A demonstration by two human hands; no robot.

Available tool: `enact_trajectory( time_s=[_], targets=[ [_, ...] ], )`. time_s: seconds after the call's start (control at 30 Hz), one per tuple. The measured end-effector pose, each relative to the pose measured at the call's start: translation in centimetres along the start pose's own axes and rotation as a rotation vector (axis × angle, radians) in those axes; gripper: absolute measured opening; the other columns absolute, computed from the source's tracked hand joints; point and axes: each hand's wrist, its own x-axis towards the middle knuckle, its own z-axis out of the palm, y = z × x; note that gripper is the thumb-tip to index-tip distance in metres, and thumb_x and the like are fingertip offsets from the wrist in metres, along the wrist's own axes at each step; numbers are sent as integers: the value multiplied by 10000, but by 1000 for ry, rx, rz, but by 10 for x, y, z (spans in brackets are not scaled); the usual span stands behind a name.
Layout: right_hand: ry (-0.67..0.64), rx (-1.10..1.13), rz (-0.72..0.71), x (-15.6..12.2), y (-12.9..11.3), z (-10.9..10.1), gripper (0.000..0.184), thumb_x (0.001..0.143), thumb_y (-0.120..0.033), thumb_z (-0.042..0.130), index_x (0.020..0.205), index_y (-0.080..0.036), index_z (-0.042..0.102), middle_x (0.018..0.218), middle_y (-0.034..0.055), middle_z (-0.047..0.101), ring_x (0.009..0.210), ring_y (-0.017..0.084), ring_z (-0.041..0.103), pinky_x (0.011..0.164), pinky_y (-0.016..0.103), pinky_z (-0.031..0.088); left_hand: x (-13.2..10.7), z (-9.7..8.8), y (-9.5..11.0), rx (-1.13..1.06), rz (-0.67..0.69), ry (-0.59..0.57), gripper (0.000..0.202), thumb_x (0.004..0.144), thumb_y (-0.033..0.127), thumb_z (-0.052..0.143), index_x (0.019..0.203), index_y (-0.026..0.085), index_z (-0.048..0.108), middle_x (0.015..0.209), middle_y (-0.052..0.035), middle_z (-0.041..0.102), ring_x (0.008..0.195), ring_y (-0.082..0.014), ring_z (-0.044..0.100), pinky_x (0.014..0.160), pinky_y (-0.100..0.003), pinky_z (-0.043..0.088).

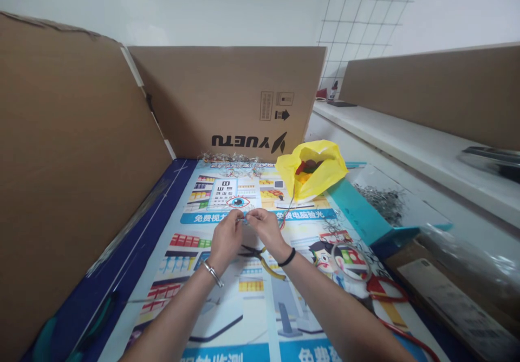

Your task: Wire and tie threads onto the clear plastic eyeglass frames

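Note:
My left hand point(227, 238) and my right hand point(266, 233) meet over the middle of the printed sheet, both with pinched fingertips. A small thin wire-like piece point(242, 220) shows between them; its exact kind is too small to tell. Just below the hands, pliers point(266, 264) with yellow handles lie on the sheet, their dark jaws pointing left. A thin red cord point(283, 222) rests beside my right hand. Behind that hand, a yellow bag point(337, 171) stands with its mouth open, showing red, dark and yellow contents.
Tangled thin wire pieces point(233, 159) lie by the back cardboard panel point(182, 102). A turquoise box point(353, 210) at right holds many small metal pieces point(379, 204). A clear ring point(351, 263) and red cord loops point(388, 291) lie lower right. Teal-handled tool point(99, 318) lies lower left.

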Motion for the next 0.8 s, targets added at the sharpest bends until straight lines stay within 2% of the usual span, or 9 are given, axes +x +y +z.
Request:
enact_trajectory(
  time_s=[0.5, 0.8],
  targets=[
    [-43, 28, 37, -1, -4, 1, 140, 678, -275, 542, 666, -167, 631, 632, 6, 627, 601, 139, 557, 571, 240, 425, 1, 1, -1, -25, -55, -13, 127, 808, 178, 446, 900, 233, 515, 842, -9, 666, 781, -163, 634, 685, -249, 451],
    [-59, 13, 46, 0, -5, -3, 167, 688, -311, 546, 683, -166, 628, 575, -7, 599, 537, 129, 529, 508, 232, 397, 3, 2, 0, -70, -44, 17, 70, 782, 182, 440, 838, 219, 461, 746, -1, 608, 691, -159, 602, 634, -253, 434]
  ],
)
